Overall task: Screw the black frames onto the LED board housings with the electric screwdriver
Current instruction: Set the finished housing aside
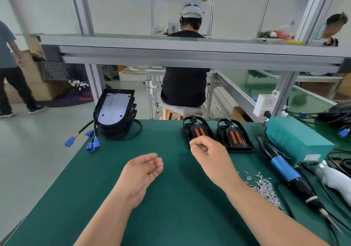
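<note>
Two LED board housings with black frames lie side by side at the far middle of the green mat, one (197,129) partly behind my right hand and one (234,136) to its right. My right hand (208,152) hovers just in front of the left one, fingers curled loosely, holding nothing I can see. My left hand (145,168) floats palm-up over the mat's middle, fingers apart and empty. The electric screwdriver (284,171), black with a blue grip, lies on the mat at the right. A pile of small screws (266,186) lies beside it.
A stack of housings (114,110) with blue-plugged cables (91,143) stands at the mat's far left edge. A teal power box (296,139) sits at the right, a white glove (334,177) near it. Beyond the table a person (184,86) sits with their back turned.
</note>
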Demonstrator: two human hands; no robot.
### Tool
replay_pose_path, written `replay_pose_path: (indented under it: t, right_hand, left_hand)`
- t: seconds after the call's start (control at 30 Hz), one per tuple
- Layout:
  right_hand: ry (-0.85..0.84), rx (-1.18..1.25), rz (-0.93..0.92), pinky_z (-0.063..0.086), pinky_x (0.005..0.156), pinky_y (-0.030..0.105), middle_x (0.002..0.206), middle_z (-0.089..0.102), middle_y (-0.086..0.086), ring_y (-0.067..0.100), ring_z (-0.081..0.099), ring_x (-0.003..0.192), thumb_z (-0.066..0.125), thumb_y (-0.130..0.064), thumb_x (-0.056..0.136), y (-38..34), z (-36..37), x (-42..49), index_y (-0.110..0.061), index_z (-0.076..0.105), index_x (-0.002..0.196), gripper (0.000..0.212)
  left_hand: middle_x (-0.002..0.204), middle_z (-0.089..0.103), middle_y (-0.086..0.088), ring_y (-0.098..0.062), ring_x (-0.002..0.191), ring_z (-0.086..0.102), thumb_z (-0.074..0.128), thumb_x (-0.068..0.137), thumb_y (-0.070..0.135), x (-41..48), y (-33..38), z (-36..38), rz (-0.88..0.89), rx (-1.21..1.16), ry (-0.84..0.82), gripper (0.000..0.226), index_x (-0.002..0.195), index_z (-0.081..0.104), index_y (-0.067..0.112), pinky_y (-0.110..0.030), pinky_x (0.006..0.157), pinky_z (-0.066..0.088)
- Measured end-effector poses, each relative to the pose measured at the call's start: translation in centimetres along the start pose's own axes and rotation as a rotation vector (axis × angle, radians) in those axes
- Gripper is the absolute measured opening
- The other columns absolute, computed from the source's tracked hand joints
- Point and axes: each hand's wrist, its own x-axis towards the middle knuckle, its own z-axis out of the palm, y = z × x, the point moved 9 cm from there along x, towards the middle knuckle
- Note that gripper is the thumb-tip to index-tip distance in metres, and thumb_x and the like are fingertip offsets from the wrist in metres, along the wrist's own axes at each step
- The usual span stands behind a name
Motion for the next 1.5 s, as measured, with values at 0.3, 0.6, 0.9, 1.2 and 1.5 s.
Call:
replay_pose_path:
  t: [0.3, 0.6, 0.9, 1.2, 1.5]
  right_hand:
    - [-0.161, 0.048, -0.025, 0.058, 0.087, 0.038, 0.085, 0.073, -0.010, 0.008, 0.068, 0.087, 0.059, -0.034, 0.099, -6.0, 12.2, 6.8, -0.028, 0.070, 0.098, 0.013]
    - [-0.158, 0.028, -0.053, 0.051, 0.064, 0.045, 0.092, 0.071, 0.027, 0.028, 0.060, 0.069, 0.056, -0.025, 0.095, -9.4, 17.0, 12.5, 0.008, 0.063, 0.095, 0.033]
    - [-0.101, -0.040, -0.021, 0.039, 0.110, 0.057, 0.070, 0.066, 0.019, 0.036, 0.068, 0.081, 0.060, -0.046, 0.092, -10.4, 19.3, 16.6, -0.014, 0.048, 0.075, 0.039]
    - [-0.077, -0.049, -0.069, 0.041, 0.072, 0.042, 0.065, 0.050, 0.012, 0.028, 0.047, 0.069, 0.056, -0.023, 0.094, -10.1, 20.0, 17.6, -0.011, 0.044, 0.072, 0.028]
    - [-0.008, 0.297, 0.007, 0.033, 0.047, 0.030, 0.055, 0.055, 0.003, 0.018, 0.052, 0.044, 0.061, -0.022, 0.091, -7.3, 16.1, 14.5, -0.007, 0.047, 0.071, 0.029]
  left_hand:
    - [0.116, 0.074, -0.029, -0.034, 0.108, 0.076, 0.044, 0.104, -0.015, -0.5, 0.4, -0.3, -0.043, -0.240, 0.005, 0.028, 0.131, 0.053, -0.015, -0.027, 0.081, 0.063]
    - [0.091, 0.079, -0.020, -0.022, 0.078, 0.078, 0.048, 0.109, -0.003, -0.2, 0.3, -1.4, -0.026, -0.355, 0.162, 0.019, 0.118, 0.062, -0.012, -0.025, 0.065, 0.063]
    - [0.096, 0.076, -0.022, -0.022, 0.075, 0.074, 0.046, 0.103, -0.015, 0.3, 0.0, -2.2, -0.030, -0.434, 0.170, 0.025, 0.122, 0.061, -0.013, -0.026, 0.065, 0.062]
    - [0.090, 0.074, -0.015, -0.013, 0.061, 0.061, 0.042, 0.109, -0.005, 0.5, 0.3, -2.2, -0.020, -0.360, 0.166, 0.025, 0.122, 0.063, -0.007, -0.021, 0.052, 0.051]
    - [0.071, 0.051, 0.000, -0.012, 0.051, 0.032, 0.050, 0.100, 0.009, 0.2, 0.7, -2.8, 0.005, -0.290, 0.240, 0.028, 0.118, 0.070, 0.001, -0.025, 0.042, 0.024]
